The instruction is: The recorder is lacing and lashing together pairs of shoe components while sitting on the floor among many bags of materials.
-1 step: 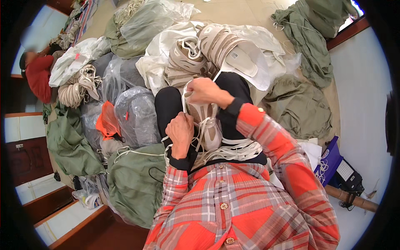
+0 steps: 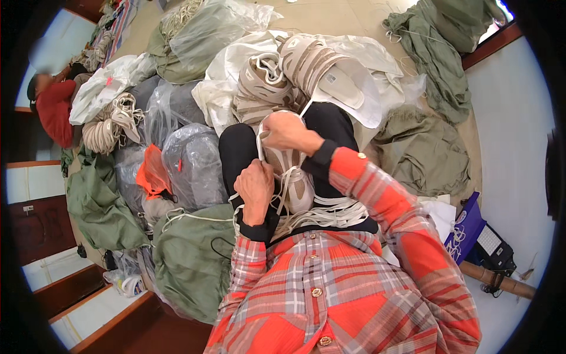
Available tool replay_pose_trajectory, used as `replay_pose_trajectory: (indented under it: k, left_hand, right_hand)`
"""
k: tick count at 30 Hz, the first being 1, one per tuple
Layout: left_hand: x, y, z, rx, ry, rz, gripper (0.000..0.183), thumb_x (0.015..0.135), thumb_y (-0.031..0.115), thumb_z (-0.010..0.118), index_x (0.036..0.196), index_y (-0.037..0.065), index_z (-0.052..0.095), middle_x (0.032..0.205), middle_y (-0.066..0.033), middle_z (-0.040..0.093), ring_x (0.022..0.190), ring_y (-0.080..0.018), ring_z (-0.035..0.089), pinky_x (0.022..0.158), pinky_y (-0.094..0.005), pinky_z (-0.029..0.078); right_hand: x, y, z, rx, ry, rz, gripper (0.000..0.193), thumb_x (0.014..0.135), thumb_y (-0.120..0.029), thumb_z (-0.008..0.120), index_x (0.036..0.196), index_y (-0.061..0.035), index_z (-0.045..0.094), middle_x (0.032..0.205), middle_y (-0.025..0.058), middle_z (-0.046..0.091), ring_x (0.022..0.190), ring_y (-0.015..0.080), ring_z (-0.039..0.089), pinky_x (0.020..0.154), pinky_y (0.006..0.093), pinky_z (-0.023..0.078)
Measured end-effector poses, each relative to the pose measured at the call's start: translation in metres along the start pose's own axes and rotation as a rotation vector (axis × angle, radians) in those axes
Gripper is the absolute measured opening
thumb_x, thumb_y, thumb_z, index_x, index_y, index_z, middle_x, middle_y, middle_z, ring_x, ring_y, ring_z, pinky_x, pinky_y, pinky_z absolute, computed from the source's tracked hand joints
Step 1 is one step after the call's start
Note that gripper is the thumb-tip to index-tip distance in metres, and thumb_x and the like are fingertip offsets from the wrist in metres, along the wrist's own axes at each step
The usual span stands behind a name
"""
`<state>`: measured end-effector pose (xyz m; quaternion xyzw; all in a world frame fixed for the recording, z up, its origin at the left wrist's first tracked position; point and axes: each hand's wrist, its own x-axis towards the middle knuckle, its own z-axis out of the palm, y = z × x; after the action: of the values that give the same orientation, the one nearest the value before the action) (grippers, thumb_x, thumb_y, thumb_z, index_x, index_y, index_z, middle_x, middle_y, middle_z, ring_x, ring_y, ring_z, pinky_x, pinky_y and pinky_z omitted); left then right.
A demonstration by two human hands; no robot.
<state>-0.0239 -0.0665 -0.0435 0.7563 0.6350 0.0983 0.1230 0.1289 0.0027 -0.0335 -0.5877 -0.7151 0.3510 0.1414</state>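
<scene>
A beige and brown shoe upper (image 2: pixel 299 190) with white laces lies between my knees, its rounded end toward me. My right hand (image 2: pixel 288 132) is closed over its far part, the fingers pinched at its left edge. Just nearer and to the left, my left hand (image 2: pixel 255 186) is closed on a white lace that runs up along that edge toward the right fingers. My hands cover much of the upper's left side. A bundle of loose white laces (image 2: pixel 339 213) rests across my lap.
Beyond my knees, stacked shoe uppers (image 2: pixel 265 88) and a nested row of them (image 2: pixel 312 62) lie on white sacking (image 2: pixel 377 59). Clear-bagged bundles (image 2: pixel 194 156) and green sacks (image 2: pixel 191 259) are at left; a purple box (image 2: pixel 466 221) is at right. A person in red (image 2: pixel 54 112) sits far left.
My right hand has shifted slightly toward me and to the left along the upper, its sleeve moving with it. My left hand stays almost in place.
</scene>
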Motion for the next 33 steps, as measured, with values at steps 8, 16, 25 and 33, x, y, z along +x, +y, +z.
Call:
replay_pose_trajectory:
  k: [8, 16, 25, 33]
  left_hand:
    - [-0.003, -0.017, -0.019, -0.298, -0.314, -0.009, 0.025, 0.084, 0.021, 0.049, 0.090, 0.002, 0.065, 0.074, -0.0142, 0.066, 0.074, -0.0314, 0.064, 0.068, -0.0388, 0.048]
    - [-0.009, 0.001, -0.010, -0.033, -0.140, 0.049, 0.015, 0.079, 0.016, 0.053, 0.079, 0.005, 0.064, 0.070, -0.0193, 0.062, 0.070, -0.0392, 0.061, 0.063, -0.0462, 0.047]
    - [-0.017, -0.003, 0.008, 0.009, 0.022, 0.041, 0.011, 0.078, 0.013, 0.054, 0.073, 0.003, 0.055, 0.062, -0.0206, 0.059, 0.061, -0.0404, 0.059, 0.053, -0.0502, 0.044]
    - [-0.017, -0.014, -0.019, -0.197, 0.179, 0.297, 0.024, 0.078, 0.001, 0.052, 0.100, 0.006, 0.056, 0.086, -0.0113, 0.057, 0.078, -0.0311, 0.054, 0.073, -0.0411, 0.040]
  right_hand:
    - [-0.029, 0.006, 0.024, 0.117, 0.478, -0.177, 0.018, 0.070, -0.006, 0.054, 0.086, 0.0011, 0.057, 0.089, 0.0251, 0.056, 0.080, 0.0425, 0.058, 0.067, 0.0474, 0.047]
    - [-0.066, 0.005, 0.054, 0.309, 0.054, -0.010, 0.021, 0.080, -0.008, 0.049, 0.092, 0.0023, 0.062, 0.069, 0.0212, 0.062, 0.062, 0.0339, 0.062, 0.061, 0.0404, 0.050]
    - [-0.060, -0.011, 0.035, 0.351, -0.171, 0.067, 0.010, 0.075, -0.004, 0.051, 0.079, 0.0015, 0.059, 0.062, 0.0208, 0.059, 0.051, 0.0303, 0.061, 0.044, 0.0383, 0.048]
    - [-0.072, -0.013, -0.010, -0.381, 0.146, -0.010, 0.022, 0.074, -0.008, 0.054, 0.093, -0.0007, 0.047, 0.065, 0.0188, 0.059, 0.063, 0.0378, 0.060, 0.052, 0.0444, 0.047]
